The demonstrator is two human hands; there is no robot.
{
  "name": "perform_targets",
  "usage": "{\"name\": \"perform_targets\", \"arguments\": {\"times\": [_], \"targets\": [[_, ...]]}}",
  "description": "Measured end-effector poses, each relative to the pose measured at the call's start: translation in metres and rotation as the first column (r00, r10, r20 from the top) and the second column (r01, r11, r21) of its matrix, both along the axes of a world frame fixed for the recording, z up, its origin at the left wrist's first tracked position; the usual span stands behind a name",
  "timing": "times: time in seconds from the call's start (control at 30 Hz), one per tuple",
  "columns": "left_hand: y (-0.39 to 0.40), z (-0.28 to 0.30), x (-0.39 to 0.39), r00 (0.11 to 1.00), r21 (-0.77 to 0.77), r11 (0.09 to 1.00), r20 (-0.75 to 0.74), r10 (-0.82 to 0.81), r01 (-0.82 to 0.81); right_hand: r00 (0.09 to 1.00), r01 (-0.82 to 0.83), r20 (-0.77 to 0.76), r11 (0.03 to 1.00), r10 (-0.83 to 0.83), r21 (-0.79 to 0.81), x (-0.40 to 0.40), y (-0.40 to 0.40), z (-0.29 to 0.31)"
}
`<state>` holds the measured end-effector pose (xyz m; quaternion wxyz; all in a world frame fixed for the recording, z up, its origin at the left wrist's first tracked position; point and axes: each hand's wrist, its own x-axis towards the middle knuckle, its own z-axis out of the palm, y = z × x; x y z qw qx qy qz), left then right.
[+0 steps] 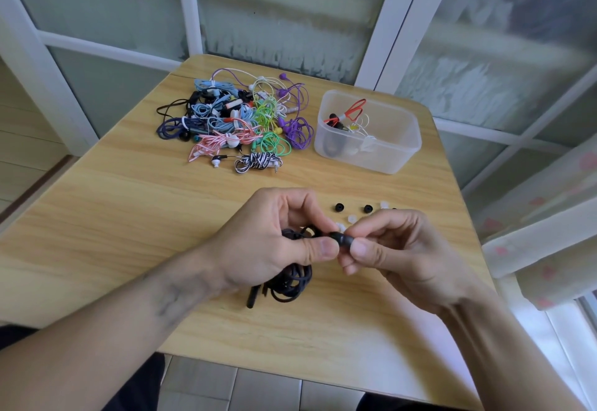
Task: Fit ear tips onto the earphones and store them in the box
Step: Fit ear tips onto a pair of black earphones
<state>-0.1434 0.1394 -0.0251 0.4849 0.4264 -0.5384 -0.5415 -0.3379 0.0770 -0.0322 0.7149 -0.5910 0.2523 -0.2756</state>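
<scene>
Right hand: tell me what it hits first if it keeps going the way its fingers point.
The right hand points left; it would probably meet the left hand's thumb first, just past the black earbud both pinch. Depth is hard to judge.

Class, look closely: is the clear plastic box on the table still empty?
No. The clear plastic box already holds several earphones, among them a red-corded pair and a black one.

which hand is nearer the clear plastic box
Right. The right hand is below the clear plastic box, slightly to its right; the left hand sits further left, nearer the earphone pile.
</scene>
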Motion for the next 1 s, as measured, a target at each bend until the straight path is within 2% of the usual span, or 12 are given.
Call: {"name": "perform_targets", "arguments": {"times": [0.27,0.4,0.57,0.63,0.73,0.87,1.0], "targets": [[0.000,0.000,-0.001,0.975,0.286,0.949,-0.210,-0.072,0.131,0.997,-0.008,-0.075,0.977,-0.008,-0.211,-0.004,-0.001,0.002],[-0.001,0.002,0.001,0.967,0.337,0.929,-0.244,-0.073,0.155,0.998,0.047,-0.028,0.943,-0.059,-0.328,-0.003,0.000,0.001],[-0.005,0.001,0.002,0.977,0.332,0.940,-0.215,-0.010,0.083,0.982,0.159,-0.012,0.851,-0.191,-0.501,0.001,0.005,-0.005],[-0.006,-0.002,0.001,0.981,0.308,0.951,-0.191,0.034,0.027,0.973,0.184,-0.025,0.837,-0.229,-0.515,0.003,0.006,-0.007],[-0.006,-0.003,0.000,0.985,0.230,0.969,-0.124,0.117,-0.086,0.969,0.214,-0.018,0.869,-0.248,-0.445,0.008,0.007,-0.008],[-0.008,-0.007,0.000,0.964,-0.092,0.972,0.137,0.227,-0.216,0.960,0.263,-0.004,0.908,-0.279,-0.327,0.014,0.007,-0.007],[-0.010,-0.016,-0.002,0.868,-0.323,0.889,0.274,0.415,-0.323,0.941,0.332,-0.010,0.929,-0.338,-0.161,0.022,0.010,-0.011]]}}
